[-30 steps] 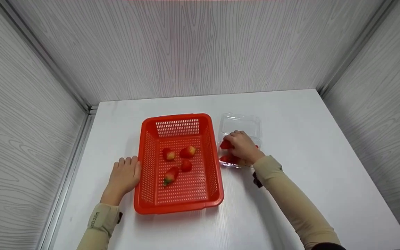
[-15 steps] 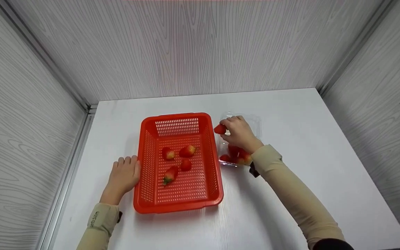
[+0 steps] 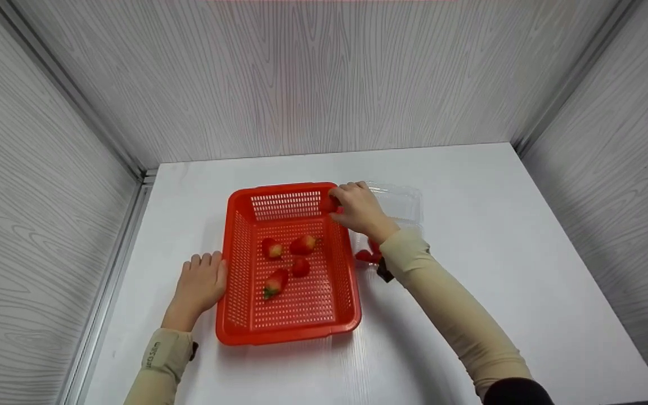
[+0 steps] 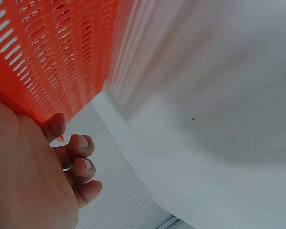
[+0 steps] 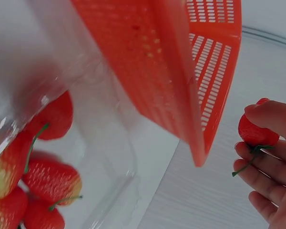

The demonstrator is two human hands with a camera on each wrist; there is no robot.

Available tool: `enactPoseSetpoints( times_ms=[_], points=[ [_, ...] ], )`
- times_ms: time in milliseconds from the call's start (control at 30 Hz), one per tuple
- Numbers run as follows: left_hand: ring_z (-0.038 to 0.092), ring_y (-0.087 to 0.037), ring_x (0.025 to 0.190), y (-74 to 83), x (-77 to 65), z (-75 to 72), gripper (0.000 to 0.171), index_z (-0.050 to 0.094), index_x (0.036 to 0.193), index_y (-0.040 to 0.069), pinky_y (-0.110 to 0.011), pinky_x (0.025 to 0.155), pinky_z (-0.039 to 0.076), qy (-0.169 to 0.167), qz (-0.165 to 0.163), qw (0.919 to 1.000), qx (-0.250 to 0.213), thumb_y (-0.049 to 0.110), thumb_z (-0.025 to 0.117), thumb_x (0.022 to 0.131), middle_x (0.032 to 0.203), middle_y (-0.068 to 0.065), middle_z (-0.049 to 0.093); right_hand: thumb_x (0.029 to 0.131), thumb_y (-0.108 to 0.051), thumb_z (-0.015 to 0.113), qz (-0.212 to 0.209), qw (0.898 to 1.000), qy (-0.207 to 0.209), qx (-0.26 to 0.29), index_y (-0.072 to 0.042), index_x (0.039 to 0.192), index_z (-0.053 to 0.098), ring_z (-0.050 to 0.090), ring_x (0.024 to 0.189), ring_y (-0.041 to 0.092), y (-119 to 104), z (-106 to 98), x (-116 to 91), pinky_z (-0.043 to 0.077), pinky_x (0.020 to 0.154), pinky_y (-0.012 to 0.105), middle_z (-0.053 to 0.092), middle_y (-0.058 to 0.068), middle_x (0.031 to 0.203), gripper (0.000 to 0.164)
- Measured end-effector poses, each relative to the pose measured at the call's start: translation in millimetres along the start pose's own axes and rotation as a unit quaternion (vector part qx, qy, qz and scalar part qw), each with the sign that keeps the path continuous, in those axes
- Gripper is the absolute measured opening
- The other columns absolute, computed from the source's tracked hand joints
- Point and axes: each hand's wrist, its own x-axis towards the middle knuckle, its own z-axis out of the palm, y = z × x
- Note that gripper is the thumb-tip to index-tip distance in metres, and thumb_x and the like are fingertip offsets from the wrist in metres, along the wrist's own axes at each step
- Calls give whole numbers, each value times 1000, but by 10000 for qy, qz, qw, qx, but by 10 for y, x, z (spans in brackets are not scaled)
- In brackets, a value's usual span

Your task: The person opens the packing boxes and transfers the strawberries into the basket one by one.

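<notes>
My right hand [image 3: 359, 209] pinches a red strawberry [image 5: 255, 130] between thumb and fingers, above the far right corner of the red perforated basket [image 3: 296, 332]. In the right wrist view a green stem hangs from this strawberry. Several strawberries [image 3: 304, 244] lie spread over the basket floor. At the basket's left side, my left hand [image 3: 203, 281] rests against the rim, its thumb side touching. The left wrist view shows the left hand's palm [image 4: 28, 176] with fingers loosely bent, not wrapped round the rim.
Right of the basket stands a clear plastic box [image 3: 400, 202] with its lid folded back. Several strawberries [image 5: 51, 180] sit in it, partly hidden by my right forearm in the head view. Grey wood-grain walls [image 3: 313, 79] enclose the white table [image 3: 504, 253].
My right hand has lifted the strawberry from the plastic box and carried it left and away from me, over the basket's far right corner. The left hand stays in place.
</notes>
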Motion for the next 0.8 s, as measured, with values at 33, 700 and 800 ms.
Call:
enactPoseSetpoints(
  times_ms=[33,700,800],
  points=[
    [40,-33,81,0,-1,-1,27,49,101,3,-48,74,33,-5,-6,10000,-11,25,33,105,86,-14,46,81,-15,75,5,10000,-22,2,-3,102,66,61,83,28,-35,19,25,41,94,48,67,8,87,26],
    [40,-33,80,0,-62,8,26,49,101,3,-47,74,33,62,-8,10000,-31,24,34,106,83,-13,45,86,-24,76,1055,9896,-930,303,-8,98,68,60,85,22,-501,646,331,40,90,40,70,5,91,22],
    [40,-33,80,-2,-71,13,27,48,100,3,-47,74,32,92,-19,9999,-48,24,34,106,82,-13,45,87,-25,76,1292,9852,-1075,344,-10,101,68,60,86,20,-548,750,345,39,93,39,70,4,95,22]
  ],
)
